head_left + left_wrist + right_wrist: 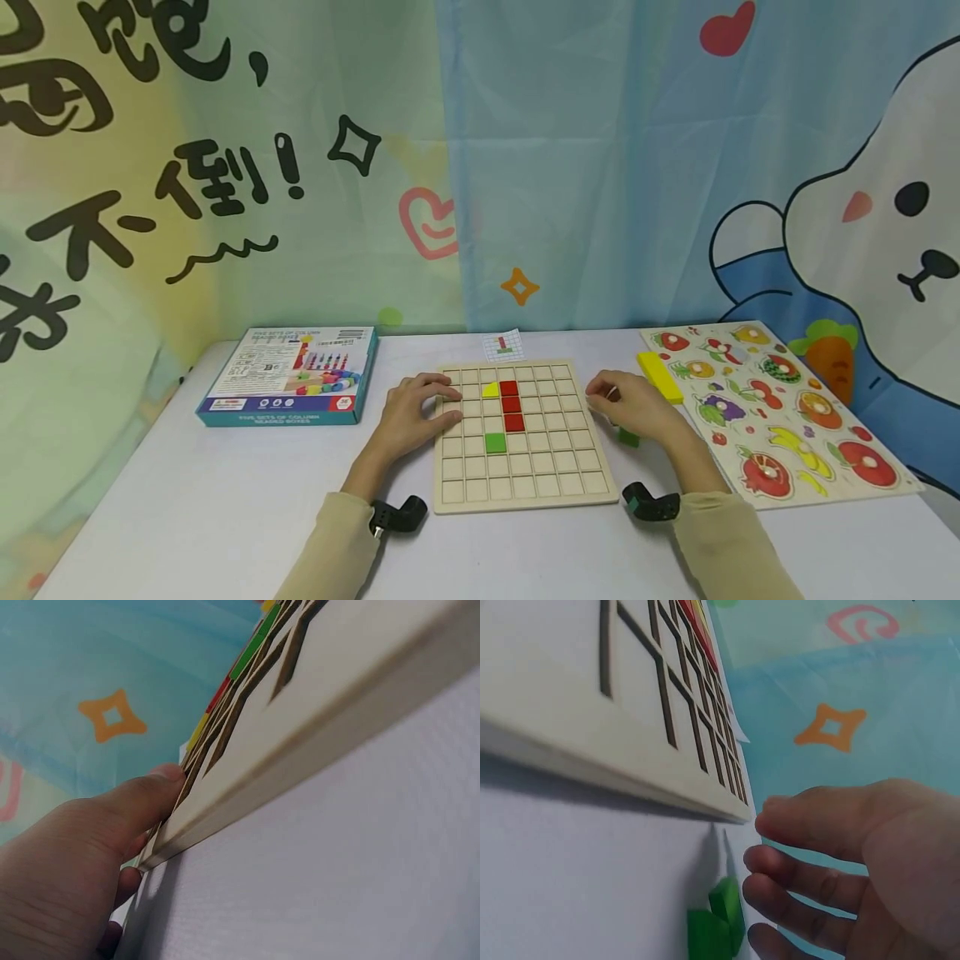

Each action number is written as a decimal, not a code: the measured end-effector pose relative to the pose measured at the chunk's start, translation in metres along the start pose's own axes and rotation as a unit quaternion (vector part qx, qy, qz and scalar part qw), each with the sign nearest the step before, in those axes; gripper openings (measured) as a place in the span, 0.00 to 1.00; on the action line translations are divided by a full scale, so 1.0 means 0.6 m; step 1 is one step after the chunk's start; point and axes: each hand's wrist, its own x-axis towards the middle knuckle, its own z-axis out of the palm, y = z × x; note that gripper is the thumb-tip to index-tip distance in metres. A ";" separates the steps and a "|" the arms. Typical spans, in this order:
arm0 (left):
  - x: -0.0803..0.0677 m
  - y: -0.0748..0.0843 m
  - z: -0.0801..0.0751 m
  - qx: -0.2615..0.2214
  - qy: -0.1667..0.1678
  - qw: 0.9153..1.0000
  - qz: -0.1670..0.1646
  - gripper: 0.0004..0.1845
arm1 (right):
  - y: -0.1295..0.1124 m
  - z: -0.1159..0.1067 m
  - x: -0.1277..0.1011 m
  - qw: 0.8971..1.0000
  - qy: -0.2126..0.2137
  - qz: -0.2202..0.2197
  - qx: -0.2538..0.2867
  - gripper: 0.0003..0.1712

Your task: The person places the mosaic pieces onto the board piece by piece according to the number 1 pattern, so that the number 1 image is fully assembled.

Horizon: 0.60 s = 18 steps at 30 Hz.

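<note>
A wooden grid board (530, 481) lies on the table, bearing a yellow square (491, 390), a red strip (513, 406) and a green square (496, 442). At its left edge my left hand (408, 412) holds the board, thumb on the top face and other fingers along the side in the left wrist view. Beside the right edge hovers my right hand (637, 404), fingers loosely bent, with nothing visible between thumb and fingertips in the right wrist view. Green pieces (709, 934) lie on the table just below that hand, partly hidden in the head view.
Behind the board lies a small printed card (502, 345). A boxed set (288, 379) rests at the back left. To the right are a yellow strip (660, 377) and a large fruit-picture board (813, 400). A printed curtain (540, 167) hangs behind the white table (247, 500).
</note>
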 end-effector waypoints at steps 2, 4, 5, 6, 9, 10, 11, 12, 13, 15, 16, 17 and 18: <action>0.000 0.001 -0.001 -0.001 0.001 1.000 0.002 0.13 | 0.005 -0.002 0.000 1.000 -0.002 0.009 -0.004 0.08; 0.000 0.001 -0.001 -0.003 0.001 1.000 0.003 0.13 | 0.010 -0.004 -0.001 1.000 -0.005 0.012 -0.008 0.09; 0.000 0.001 -0.001 -0.003 0.000 1.000 0.002 0.13 | 0.012 -0.006 -0.001 1.000 -0.006 0.012 -0.009 0.09; 0.000 0.001 -0.002 -0.003 0.000 1.000 0.002 0.13 | 0.014 -0.007 -0.002 1.000 -0.008 0.011 -0.010 0.09; 0.000 0.000 -0.001 -0.002 0.001 1.000 0.004 0.13 | 0.019 -0.012 -0.004 1.000 -0.014 0.006 -0.013 0.10; 0.000 0.000 -0.001 -0.002 0.002 1.000 0.005 0.13 | 0.020 -0.013 -0.005 1.000 -0.016 0.005 -0.011 0.10; 0.000 -0.001 -0.001 -0.002 0.002 1.000 0.005 0.12 | 0.021 -0.015 -0.006 1.000 -0.022 0.006 -0.010 0.10; 0.000 -0.002 0.000 -0.002 0.002 1.000 0.006 0.12 | 0.021 -0.016 -0.007 1.000 -0.028 0.008 -0.009 0.11; 0.000 -0.002 0.000 -0.003 0.002 1.000 0.005 0.12 | 0.021 -0.018 -0.008 0.999 -0.036 0.011 -0.007 0.11; 0.000 -0.003 0.000 -0.004 0.000 1.000 0.004 0.12 | 0.020 -0.021 -0.010 0.998 -0.050 0.024 -0.006 0.13; 0.000 -0.003 0.000 -0.004 0.000 1.000 0.004 0.12 | 0.020 -0.022 -0.011 0.998 -0.058 0.032 -0.004 0.14; 0.000 -0.003 0.000 -0.004 0.000 1.000 0.004 0.12 | 0.019 -0.023 -0.011 0.997 -0.064 0.041 -0.005 0.15; 0.000 -0.003 0.000 -0.004 0.001 1.000 0.004 0.13 | 0.019 -0.023 -0.012 0.997 -0.068 0.048 -0.005 0.16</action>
